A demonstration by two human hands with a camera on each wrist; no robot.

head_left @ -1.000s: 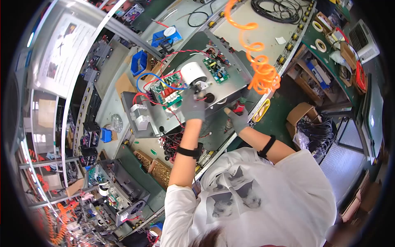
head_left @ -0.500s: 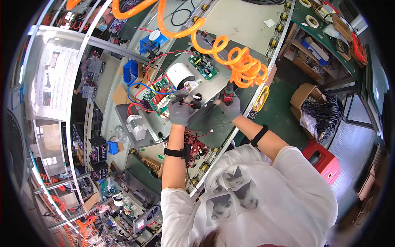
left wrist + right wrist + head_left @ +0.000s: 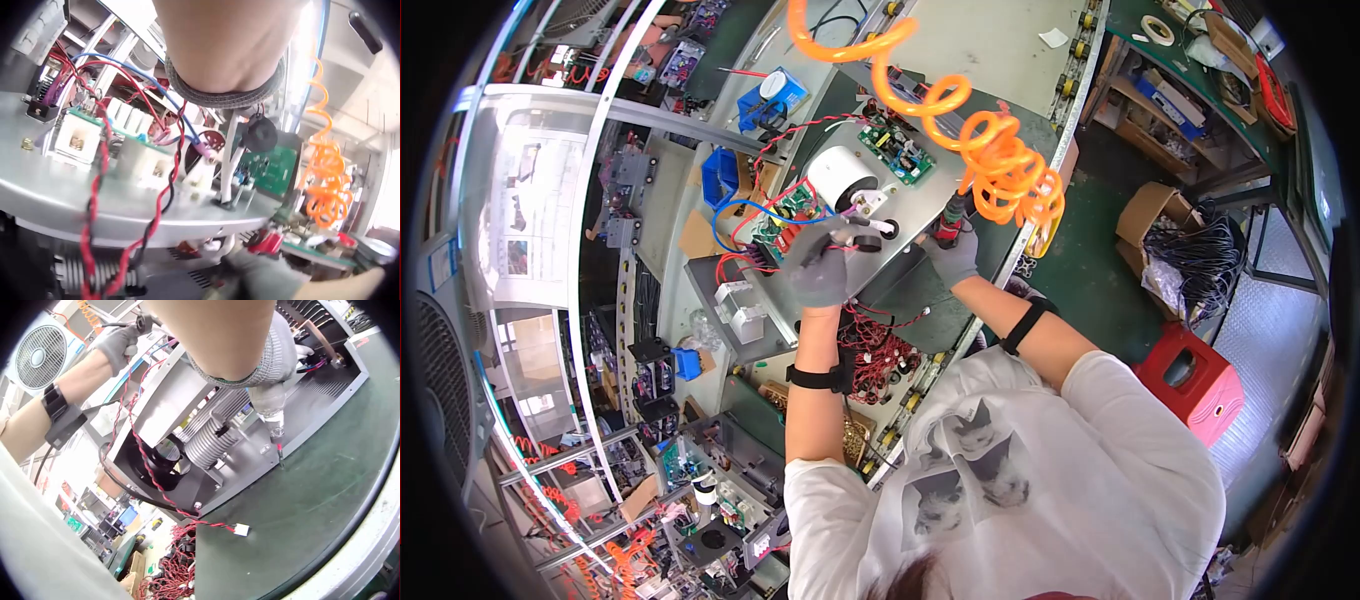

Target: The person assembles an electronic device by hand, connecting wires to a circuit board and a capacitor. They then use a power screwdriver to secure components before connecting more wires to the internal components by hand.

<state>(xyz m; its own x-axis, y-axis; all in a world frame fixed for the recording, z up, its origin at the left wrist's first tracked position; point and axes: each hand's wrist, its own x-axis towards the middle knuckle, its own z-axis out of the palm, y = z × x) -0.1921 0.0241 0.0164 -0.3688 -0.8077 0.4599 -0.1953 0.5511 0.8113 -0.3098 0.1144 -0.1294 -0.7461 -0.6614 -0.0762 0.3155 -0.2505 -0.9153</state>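
My gloved left hand is over the near side of a metal chassis. It holds a white-sleeved cable beside a black round piece; the glove's fingers are largely hidden in the left wrist view. The cable runs to a dark round hole in the chassis top. My gloved right hand grips a red and black power screwdriver at the chassis's near side. In the right wrist view the driver's bit points down by the chassis edge. A white cylinder and green circuit boards sit on top.
An orange coiled hose hangs beside the right hand. Red-black twisted wires are heaped at the near left, and one white connector lies on the green mat. Blue bins stand behind the chassis. A red stool stands to the right.
The left hand has moved away from the white cylinder, and the white-sleeved cable now shows. The right hand has brought the screwdriver closer to the chassis. The orange hose has swung, and the head view has shifted.
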